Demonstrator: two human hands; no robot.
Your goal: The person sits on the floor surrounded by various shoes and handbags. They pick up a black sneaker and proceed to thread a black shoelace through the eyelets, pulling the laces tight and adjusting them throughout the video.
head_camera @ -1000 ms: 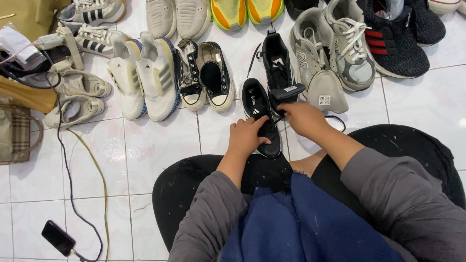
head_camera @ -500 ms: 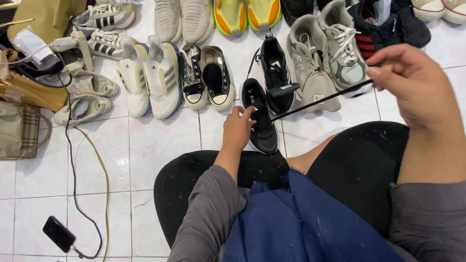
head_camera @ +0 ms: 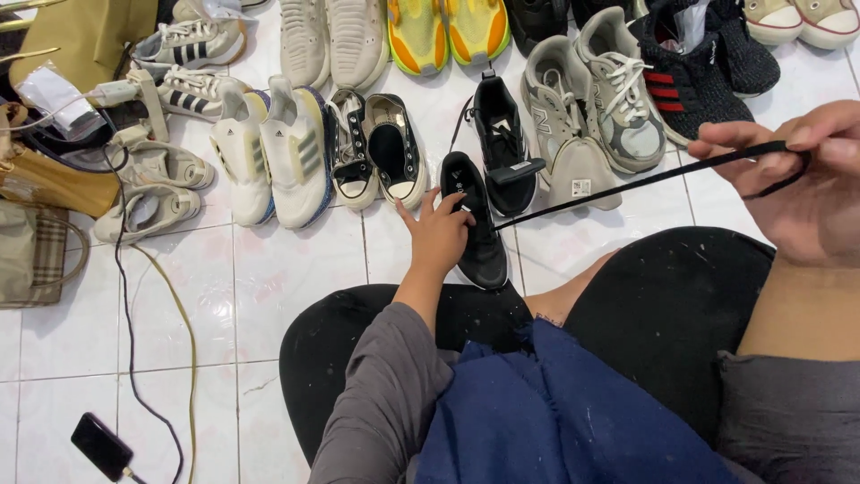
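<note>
Right hand (head_camera: 797,184), lifted further from the floor than a moment ago, pinches the black lace (head_camera: 627,184), now drawn taut (more length pulled free); left hand (head_camera: 439,235) still presses, fingers curled, on the black shoe (head_camera: 475,224) lying on the white tiles (head_camera: 287,269) before the knees.

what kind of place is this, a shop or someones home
Probably a home or small shoe resale or cleaning spot: many shoes in rows on a tiled floor, bags beside, the left hand on a black shoe.
</note>
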